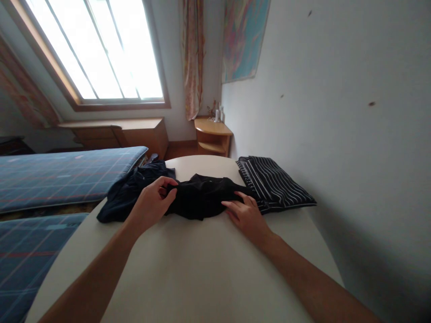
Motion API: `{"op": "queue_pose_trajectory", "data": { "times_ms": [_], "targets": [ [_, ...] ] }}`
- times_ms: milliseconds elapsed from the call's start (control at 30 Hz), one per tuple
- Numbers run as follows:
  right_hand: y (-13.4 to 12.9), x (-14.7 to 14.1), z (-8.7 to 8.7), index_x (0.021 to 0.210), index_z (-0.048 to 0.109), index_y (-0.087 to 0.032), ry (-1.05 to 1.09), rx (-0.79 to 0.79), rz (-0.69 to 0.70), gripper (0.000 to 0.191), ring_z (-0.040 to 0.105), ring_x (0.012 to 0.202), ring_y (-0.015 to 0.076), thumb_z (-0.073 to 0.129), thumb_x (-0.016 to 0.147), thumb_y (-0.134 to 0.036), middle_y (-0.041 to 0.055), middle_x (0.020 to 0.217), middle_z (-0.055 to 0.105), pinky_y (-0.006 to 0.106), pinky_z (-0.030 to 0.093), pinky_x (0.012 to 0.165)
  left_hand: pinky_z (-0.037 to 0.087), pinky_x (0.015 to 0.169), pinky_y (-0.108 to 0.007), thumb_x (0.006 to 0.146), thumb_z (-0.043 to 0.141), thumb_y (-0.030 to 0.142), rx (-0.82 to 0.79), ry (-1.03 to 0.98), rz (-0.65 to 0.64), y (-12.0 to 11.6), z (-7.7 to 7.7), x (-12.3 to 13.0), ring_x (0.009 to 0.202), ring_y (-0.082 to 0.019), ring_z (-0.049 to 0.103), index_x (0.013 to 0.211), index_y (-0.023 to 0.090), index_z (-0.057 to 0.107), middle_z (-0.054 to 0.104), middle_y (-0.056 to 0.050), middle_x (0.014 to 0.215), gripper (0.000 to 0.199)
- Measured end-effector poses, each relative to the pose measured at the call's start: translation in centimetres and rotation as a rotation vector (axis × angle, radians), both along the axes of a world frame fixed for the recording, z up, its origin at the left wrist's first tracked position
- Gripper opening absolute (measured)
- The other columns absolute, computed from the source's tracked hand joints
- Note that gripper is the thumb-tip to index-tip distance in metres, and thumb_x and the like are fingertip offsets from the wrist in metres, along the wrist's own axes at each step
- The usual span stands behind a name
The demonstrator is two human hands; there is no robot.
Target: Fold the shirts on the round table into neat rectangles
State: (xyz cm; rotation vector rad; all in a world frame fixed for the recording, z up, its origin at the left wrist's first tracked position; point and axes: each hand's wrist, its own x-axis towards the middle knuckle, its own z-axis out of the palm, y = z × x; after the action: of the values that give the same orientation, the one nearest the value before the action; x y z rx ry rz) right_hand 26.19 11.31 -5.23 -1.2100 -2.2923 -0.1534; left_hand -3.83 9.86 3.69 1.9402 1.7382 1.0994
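Observation:
A black garment point(205, 197) lies bunched across the white table point(195, 264), its exact kind hard to make out. At its left end, my left hand point(156, 195) pinches the cloth between thumb and fingers. My right hand point(244, 213) rests on the garment's right part with the fingers spread and fairly straight. Just left of it sits a crumpled dark navy garment point(123, 197), partly behind my left hand and wrist. To the right, a folded black cloth with white stripes point(276, 184) touches the black garment's end.
Two blue plaid mattresses point(67, 177) flank the table on the left. Along the right runs a white wall point(353, 148). Beyond the table stand a small wooden corner shelf point(213, 128) holding small items and a wooden desk point(144, 125) under the window point(97, 49).

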Motion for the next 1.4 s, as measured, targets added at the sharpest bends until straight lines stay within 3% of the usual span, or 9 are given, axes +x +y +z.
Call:
{"op": "queue_pose_trajectory", "data": {
  "times_ms": [133, 333, 500, 667, 867, 1033, 1167, 1267, 1400],
  "targets": [
    [-0.3, 0.1, -0.1, 0.129, 0.066, -0.031, 0.005, -0.053, 0.047, 0.039, 0.042, 0.137, 0.0324, 0.057, 0.094, -0.018, 0.0039, 0.122, 0.072, 0.054, 0.036, 0.108, 0.045, 0.060, -0.026, 0.081, 0.058, 0.041, 0.016, -0.010, 0.061, 0.0, 0.2, 0.1, 0.064, -0.016, 0.061, 0.098, 0.020, 0.063, 0.067, 0.000, 0.077, 0.028],
    [-0.5, 0.0, -0.4, 0.130, 0.066, -0.027, -0.004, -0.127, 0.037, 0.038, 0.041, 0.138, 0.0319, 0.057, 0.095, -0.018, 0.0063, 0.123, 0.071, 0.054, 0.036, 0.110, 0.044, 0.064, -0.028, 0.080, 0.064, 0.050, 0.038, 0.105, 0.131, 0.3, -0.4, -0.4, 0.064, -0.018, 0.060, 0.096, 0.022, 0.062, 0.063, 0.002, 0.073, 0.032],
    [-0.3, 0.1, -0.6, 0.137, 0.061, -0.022, 0.023, -0.129, 0.041, 0.043, 0.040, 0.139, 0.0323, 0.056, 0.094, -0.018, 0.0093, 0.128, 0.068, 0.055, 0.036, 0.112, 0.043, 0.069, -0.030, 0.083, 0.059, 0.036, 0.038, 0.276, 0.197, 0.4, -0.7, -0.8, 0.073, -0.021, 0.062, 0.100, 0.024, 0.062, 0.066, -0.001, 0.083, 0.021],
    [0.0, 0.2, -0.5, 0.144, 0.054, -0.025, 0.195, -0.094, 0.051, 0.051, 0.044, 0.136, 0.0304, 0.054, 0.093, -0.018, 0.0090, 0.132, 0.064, 0.055, 0.038, 0.113, 0.043, 0.070, -0.031, 0.084, 0.055, 0.029, 0.035, 0.337, 0.279, 0.6, -1.1, -1.1, 0.077, -0.023, 0.064, 0.106, 0.027, 0.063, 0.068, -0.002, 0.089, 0.023],
    [0.2, 0.9, 0.2, 0.148, 0.047, -0.026, 0.438, -0.016, 0.055, 0.057, 0.049, 0.131, 0.0264, 0.055, 0.092, -0.020, 0.0105, 0.136, 0.058, 0.049, 0.041, 0.114, 0.045, 0.066, -0.029, 0.082, 0.057, 0.028, 0.143, 0.136, 0.334, 0.8, -0.4, -1.2, 0.068, -0.019, 0.063, 0.108, 0.024, 0.065, 0.064, 0.001, 0.076, 0.028],
    [0.4, 2.7, 1.4, 0.150, 0.043, -0.026, 0.657, 0.061, -0.029, 0.059, 0.054, 0.127, 0.0260, 0.057, 0.092, -0.025, 0.0118, 0.143, 0.052, 0.048, 0.045, 0.110, 0.048, 0.064, -0.025, 0.081, 0.060, 0.026, 0.207, -0.181, 0.379, 1.1, 0.4, -2.3, 0.074, -0.017, 0.066, 0.110, 0.021, 0.066, 0.070, -0.001, 0.096, 0.030],
    [1.1, 4.2, 1.4, 0.154, 0.036, -0.025, 0.798, 0.098, -0.112, 0.066, 0.056, 0.124, 0.0267, 0.059, 0.092, -0.030, 0.0139, 0.151, 0.044, 0.049, 0.051, 0.104, 0.053, 0.071, -0.027, 0.086, 0.059, 0.028, 0.173, -0.359, 0.407, 2.4, -0.3, -4.4, 0.084, -0.018, 0.067, 0.121, 0.016, 0.061, 0.069, -0.005, 0.109, 0.036],
    [1.5, 4.4, 1.0, 0.156, 0.032, -0.024, 0.760, 0.061, -0.150, 0.070, 0.053, 0.129, 0.0286, 0.058, 0.091, -0.032, 0.0149, 0.154, 0.041, 0.050, 0.052, 0.103, 0.056, 0.074, -0.030, 0.085, 0.062, 0.032, 0.026, -0.259, 0.371, 3.3, -1.6, -5.4, 0.084, -0.019, 0.068, 0.132, 0.015, 0.055, 0.066, -0.011, 0.121, 0.051],
    [1.2, 3.6, 0.9, 0.153, 0.037, -0.023, 0.559, 0.039, -0.124, 0.064, 0.040, 0.143, 0.0303, 0.056, 0.092, -0.029, 0.0129, 0.162, 0.029, 0.053, 0.043, 0.112, 0.055, 0.087, -0.037, 0.075, 0.073, 0.044, -0.105, 0.122, 0.287, 3.0, -3.2, -4.9, 0.099, -0.026, 0.068, 0.143, 0.013, 0.046, 0.049, -0.019, 0.141, 0.080]
  ]
}}
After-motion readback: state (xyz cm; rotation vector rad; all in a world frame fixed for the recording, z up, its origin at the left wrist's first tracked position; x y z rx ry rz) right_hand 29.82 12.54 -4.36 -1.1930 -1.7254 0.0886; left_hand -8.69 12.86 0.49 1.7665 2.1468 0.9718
